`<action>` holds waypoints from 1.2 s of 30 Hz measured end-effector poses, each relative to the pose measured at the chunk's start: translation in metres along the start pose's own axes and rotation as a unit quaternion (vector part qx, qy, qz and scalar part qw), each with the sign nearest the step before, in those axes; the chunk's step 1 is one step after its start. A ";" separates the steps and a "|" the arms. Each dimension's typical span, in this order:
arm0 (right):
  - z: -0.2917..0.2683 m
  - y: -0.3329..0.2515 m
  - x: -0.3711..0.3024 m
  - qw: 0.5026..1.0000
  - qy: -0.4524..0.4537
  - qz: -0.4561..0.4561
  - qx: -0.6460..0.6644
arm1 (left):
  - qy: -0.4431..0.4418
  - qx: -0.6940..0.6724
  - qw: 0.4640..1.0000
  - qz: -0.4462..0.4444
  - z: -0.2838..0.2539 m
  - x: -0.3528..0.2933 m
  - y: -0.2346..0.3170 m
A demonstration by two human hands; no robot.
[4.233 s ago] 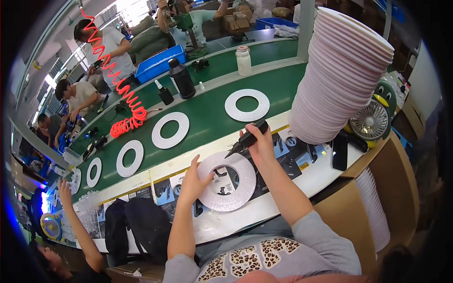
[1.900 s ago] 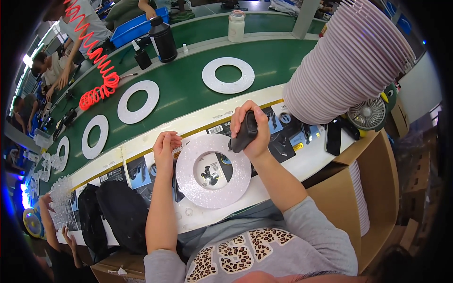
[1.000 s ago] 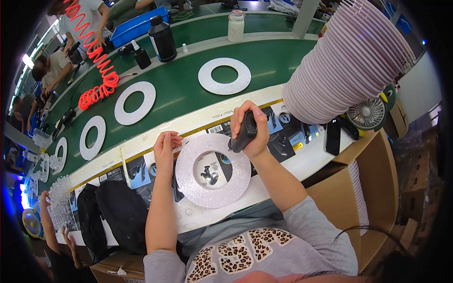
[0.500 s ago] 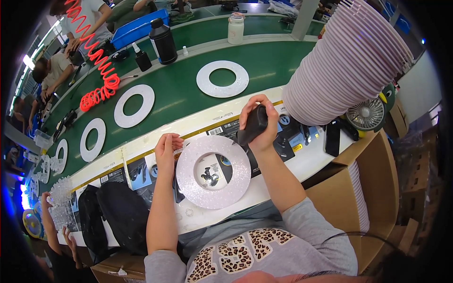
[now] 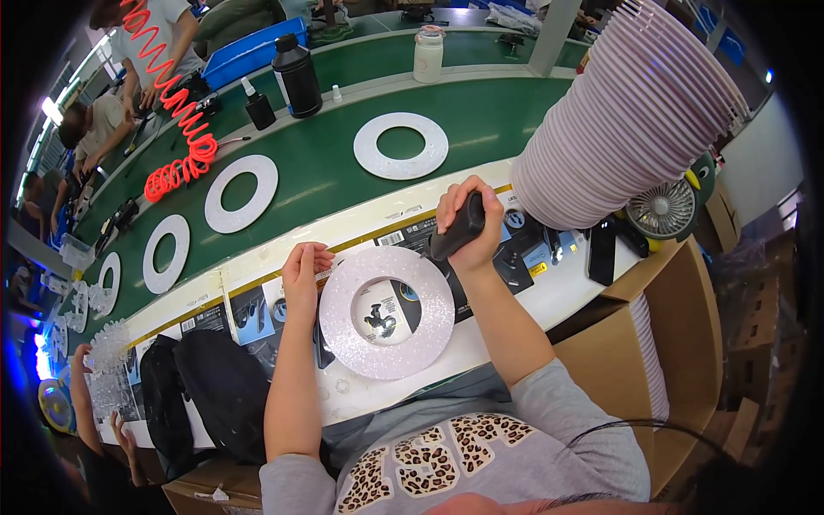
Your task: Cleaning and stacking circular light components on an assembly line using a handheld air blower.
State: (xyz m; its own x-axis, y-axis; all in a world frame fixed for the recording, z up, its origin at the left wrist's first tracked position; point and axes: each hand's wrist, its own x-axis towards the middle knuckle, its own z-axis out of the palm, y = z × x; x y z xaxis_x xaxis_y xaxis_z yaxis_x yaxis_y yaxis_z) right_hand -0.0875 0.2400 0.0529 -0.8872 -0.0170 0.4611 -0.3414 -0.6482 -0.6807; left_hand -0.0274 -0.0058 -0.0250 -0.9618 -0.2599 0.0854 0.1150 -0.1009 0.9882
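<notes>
A glittery white ring [image 5: 425, 339] with a round hole lies before me on the table. My right hand [image 5: 476, 227] is wrapped round a black squeeze bottle [image 5: 465, 225], tilted with its narrow end down beside the ring's upper right edge. Whether that tip touches the ring I cannot tell. At the ring's upper left edge is my left hand [image 5: 302, 268], its fingers loosely bent and pointing right. Nothing shows in it, and part of its palm side is hidden.
Flat white rings [image 5: 401, 146] lie along the green conveyor belt [image 5: 318, 184]. A tall ring stack [image 5: 618, 120] leans at the right, by a small fan [image 5: 668, 210] and a phone [image 5: 602, 256]. Black cloth [image 5: 223, 386] lies left. An open carton [image 5: 601, 352] stands right. Co-workers sit left.
The rings on the belt have shifted slightly left. My right hand and the black bottle have moved down a little, while my left hand and the ring before me stay nearly in place.
</notes>
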 end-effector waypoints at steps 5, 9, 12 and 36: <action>-0.001 0.001 0.000 1.000 -0.004 0.003 -0.002 | -0.002 0.006 1.000 0.004 0.000 0.000 -0.001; -0.002 0.002 0.000 1.000 -0.006 -0.001 -0.002 | -0.003 0.006 1.000 0.004 0.000 0.000 -0.001; -0.004 0.004 0.000 1.000 -0.007 0.001 -0.001 | -0.006 0.006 1.000 0.006 0.000 0.000 -0.002; 0.050 0.015 0.043 0.994 -0.034 0.101 -0.024 | 0.051 0.004 0.998 0.030 0.003 -0.004 0.006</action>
State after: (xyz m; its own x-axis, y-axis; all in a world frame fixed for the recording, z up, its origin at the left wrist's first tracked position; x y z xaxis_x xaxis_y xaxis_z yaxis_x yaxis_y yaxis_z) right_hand -0.1157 0.1914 0.0911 -0.9168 -0.1953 0.3484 -0.1740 -0.5899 -0.7885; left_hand -0.0240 -0.0024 -0.0187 -0.9227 -0.3626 0.1311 0.1690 -0.0747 0.9828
